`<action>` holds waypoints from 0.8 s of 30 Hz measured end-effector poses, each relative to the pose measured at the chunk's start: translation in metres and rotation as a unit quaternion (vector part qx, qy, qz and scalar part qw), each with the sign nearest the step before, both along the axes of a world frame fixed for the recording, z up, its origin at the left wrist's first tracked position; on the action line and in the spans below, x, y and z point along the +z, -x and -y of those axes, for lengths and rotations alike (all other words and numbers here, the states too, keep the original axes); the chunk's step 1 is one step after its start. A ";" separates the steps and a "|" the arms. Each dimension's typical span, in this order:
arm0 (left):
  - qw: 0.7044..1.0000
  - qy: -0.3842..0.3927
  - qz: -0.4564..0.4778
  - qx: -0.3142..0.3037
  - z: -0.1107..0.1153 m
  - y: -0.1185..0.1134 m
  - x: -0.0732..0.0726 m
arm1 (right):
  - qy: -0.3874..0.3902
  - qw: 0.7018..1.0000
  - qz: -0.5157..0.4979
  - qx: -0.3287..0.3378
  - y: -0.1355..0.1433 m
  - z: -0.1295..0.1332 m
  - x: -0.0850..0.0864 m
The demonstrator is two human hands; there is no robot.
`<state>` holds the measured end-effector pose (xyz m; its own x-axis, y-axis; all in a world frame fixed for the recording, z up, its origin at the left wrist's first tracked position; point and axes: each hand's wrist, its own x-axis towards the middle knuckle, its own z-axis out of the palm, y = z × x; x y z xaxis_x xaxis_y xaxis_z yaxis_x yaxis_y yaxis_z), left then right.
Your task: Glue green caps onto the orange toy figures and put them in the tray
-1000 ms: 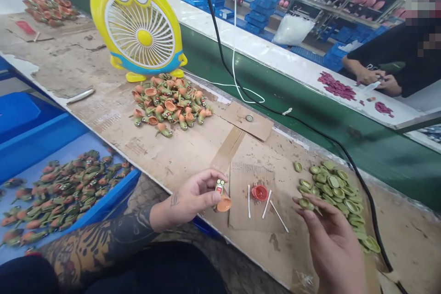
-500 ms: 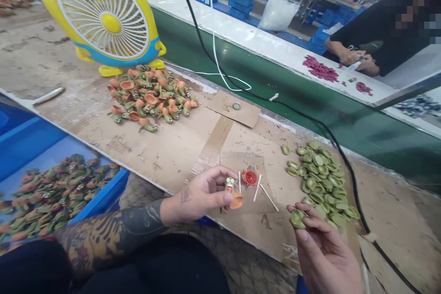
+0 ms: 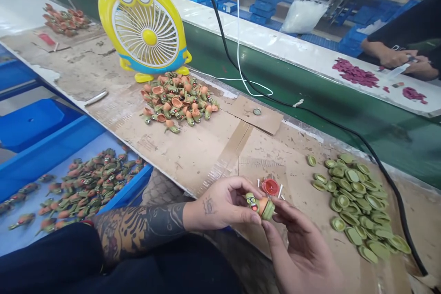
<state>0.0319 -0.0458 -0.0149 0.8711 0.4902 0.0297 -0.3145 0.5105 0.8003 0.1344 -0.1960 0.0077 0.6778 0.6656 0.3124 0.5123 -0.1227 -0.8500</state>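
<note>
Over the front edge of the cardboard-covered bench, my left hand (image 3: 223,204) pinches a small green and orange toy figure (image 3: 252,202) with yellow-ringed eyes and a red mouth. My right hand (image 3: 299,239) is closed on a green oval cup-shaped piece (image 3: 268,211), which sits against the figure's orange end. Whether the two parts are fixed together I cannot tell. Just behind the fingers lie a red cap of red liquid (image 3: 270,187) and cotton swabs (image 3: 280,190), partly hidden. To the right is a heap of green oval pieces (image 3: 358,197).
A pile of similar figures (image 3: 179,101) lies before a yellow fan (image 3: 149,36). At lower left, a blue crate (image 3: 113,200) holds more figures. A black cable (image 3: 344,126) runs along the bench's back. Across the divider, a co-worker's hands (image 3: 406,60) work near maroon pieces (image 3: 354,72).
My right hand has moved left, bringing the green oval piece against the figure in my left hand. The camera view has turned left, so the bench appears farther right.
</note>
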 end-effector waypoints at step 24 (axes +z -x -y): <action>0.997 -0.064 -0.020 0.047 0.006 0.011 0.008 | 0.015 0.960 0.245 0.137 -0.018 -0.003 0.025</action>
